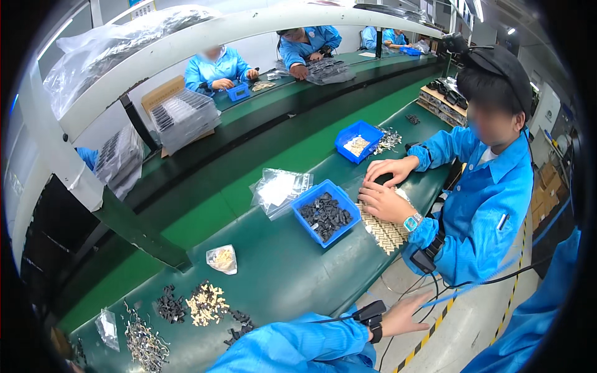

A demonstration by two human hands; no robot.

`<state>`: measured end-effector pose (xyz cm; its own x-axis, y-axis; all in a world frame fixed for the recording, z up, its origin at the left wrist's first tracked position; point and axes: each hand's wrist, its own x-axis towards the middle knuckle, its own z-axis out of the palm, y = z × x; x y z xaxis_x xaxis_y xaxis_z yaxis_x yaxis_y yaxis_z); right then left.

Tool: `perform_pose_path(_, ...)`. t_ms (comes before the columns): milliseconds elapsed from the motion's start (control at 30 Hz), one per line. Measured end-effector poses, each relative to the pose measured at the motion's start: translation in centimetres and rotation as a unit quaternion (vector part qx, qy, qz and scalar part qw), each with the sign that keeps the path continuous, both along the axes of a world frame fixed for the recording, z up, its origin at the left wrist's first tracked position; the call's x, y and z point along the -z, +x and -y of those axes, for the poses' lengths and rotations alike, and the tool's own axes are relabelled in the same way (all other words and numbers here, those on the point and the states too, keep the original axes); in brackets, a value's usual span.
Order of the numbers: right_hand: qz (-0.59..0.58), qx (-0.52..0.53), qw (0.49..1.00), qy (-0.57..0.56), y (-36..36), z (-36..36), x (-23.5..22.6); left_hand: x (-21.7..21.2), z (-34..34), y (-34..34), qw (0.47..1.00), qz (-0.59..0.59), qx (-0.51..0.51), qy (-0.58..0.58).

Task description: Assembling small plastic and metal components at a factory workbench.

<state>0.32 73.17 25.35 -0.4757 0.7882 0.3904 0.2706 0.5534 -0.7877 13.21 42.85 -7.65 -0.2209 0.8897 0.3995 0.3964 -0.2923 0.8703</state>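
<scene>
- One hand of yours shows: your left hand (405, 314) reaches out past the table (292, 280) edge, over the floor, fingers spread and holding nothing.
- Your left wrist carries a black strap with a small black box (369, 311), and a cable runs from it.
- Your right hand is out of view; only a blue sleeve (538, 323) shows at the lower right, so I cannot tell its state.
- Nearest to your left arm, on the green table, lie loose piles: black parts (168, 307), beige parts (207, 303), more black parts (239, 326) close to your sleeve, and metal clips (146, 343) at the far left.
- Two small clear bags sit by those piles, one (222, 258) behind the beige parts and one (107, 327) left of the clips.
- Well apart from your hand, a co-worker in blue rests both hands (385, 186) on a beige woven sheet of parts (387, 233).
- Just left of that sheet stands a blue bin (311, 198) of black parts; a second blue bin (359, 132) sits farther back.
- Other people in blue work at the far bench.
</scene>
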Motion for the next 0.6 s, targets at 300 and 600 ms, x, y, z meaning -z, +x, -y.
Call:
perform_pose_path(300,-0.001,0.015,1.000,0.000,1.3,1.3,0.6,-3.4,0.1,0.0,0.929,0.195,-0.061,-0.309)
perform_pose_path(600,-0.026,0.020,0.999,0.010,5.6,4.8,1.0,0.0,0.4,1.9,0.981,0.068,0.012,-0.180)
